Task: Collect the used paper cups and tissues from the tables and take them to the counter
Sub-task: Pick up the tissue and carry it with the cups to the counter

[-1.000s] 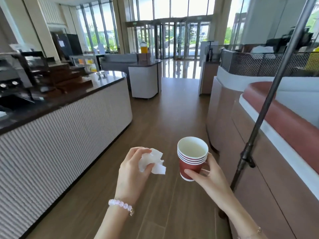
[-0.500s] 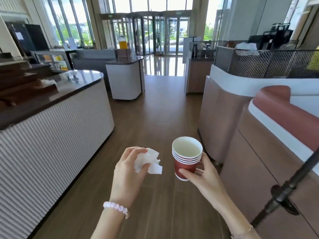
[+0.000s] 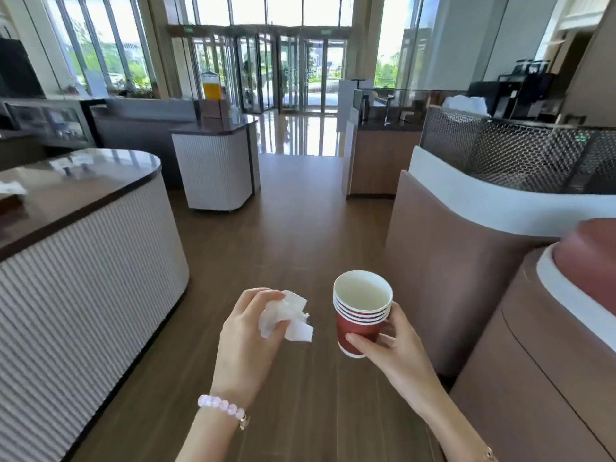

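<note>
Fingers (image 3: pixel 256 295) of the left hand (image 3: pixel 246 331) are clenching crumpled tissues (image 3: pixel 286 316). Those of the right hand (image 3: pixel 396 351) are grasping a stack of red paper cups (image 3: pixel 361 315) low down, upright. A dangling tissue corner could be working loose. The bench (image 3: pixel 100 261) is flanking the left, with the wooden floor (image 3: pixel 293 235) lying open ahead.

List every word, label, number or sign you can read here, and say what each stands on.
No text can be read in this view.
Green sign above the glass doors: too small and blurred to read.
White paper on the left counter: blurred, unreadable.
Tissue and red paper cups: no print shows.
</note>
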